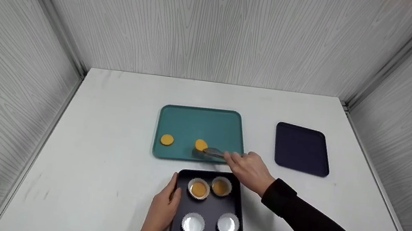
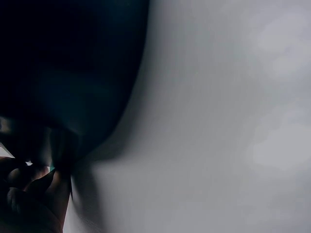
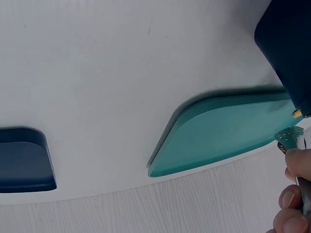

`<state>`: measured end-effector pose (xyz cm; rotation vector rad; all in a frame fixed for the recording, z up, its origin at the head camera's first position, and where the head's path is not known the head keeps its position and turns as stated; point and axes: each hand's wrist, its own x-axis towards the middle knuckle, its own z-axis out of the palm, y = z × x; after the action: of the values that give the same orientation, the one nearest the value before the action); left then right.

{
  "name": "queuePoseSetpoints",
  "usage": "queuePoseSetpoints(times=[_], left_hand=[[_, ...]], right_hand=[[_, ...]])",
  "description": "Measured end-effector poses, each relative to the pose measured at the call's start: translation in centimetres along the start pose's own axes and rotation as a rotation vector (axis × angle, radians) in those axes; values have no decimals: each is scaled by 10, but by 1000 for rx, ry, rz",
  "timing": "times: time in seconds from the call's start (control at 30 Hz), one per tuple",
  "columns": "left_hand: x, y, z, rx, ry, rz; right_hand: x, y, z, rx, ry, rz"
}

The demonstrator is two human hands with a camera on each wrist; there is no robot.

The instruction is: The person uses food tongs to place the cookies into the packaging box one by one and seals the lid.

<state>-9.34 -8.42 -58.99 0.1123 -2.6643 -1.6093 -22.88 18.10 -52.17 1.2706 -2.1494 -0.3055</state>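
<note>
My right hand [image 1: 252, 172] holds metal tongs [image 1: 214, 152] with perforated heads [image 3: 290, 133]. At their tips is a yellow-orange disc [image 1: 200, 144] over the teal tray [image 1: 201, 123], with a shadow below it. Another yellow disc [image 1: 167, 140] lies at the tray's left. My left hand [image 1: 163, 207] grips the left edge of a dark tray [image 1: 212, 205], which seems raised off the table. Two fluted white cups on it, a left one [image 1: 189, 193] and a right one [image 1: 229, 184], contain orange discs. In front, two cups, left [image 1: 193, 224] and right [image 1: 228, 224], show shiny bottoms.
A second dark tray [image 1: 302, 149] lies on the white table [image 1: 110, 119] at the right. Grey wood-grain panels [image 1: 217, 29] rise behind the table and along both sides.
</note>
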Motion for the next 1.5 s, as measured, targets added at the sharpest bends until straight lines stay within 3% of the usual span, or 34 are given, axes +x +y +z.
queuePoseSetpoints(times=[0.87, 1.5], left_hand=[[2, -1, -2, 10, -18, -1], [3, -6, -7, 17, 4, 15]], right_hand=[[-36, -4, -40, 54, 139, -10], [-70, -5, -69, 126, 165, -19]])
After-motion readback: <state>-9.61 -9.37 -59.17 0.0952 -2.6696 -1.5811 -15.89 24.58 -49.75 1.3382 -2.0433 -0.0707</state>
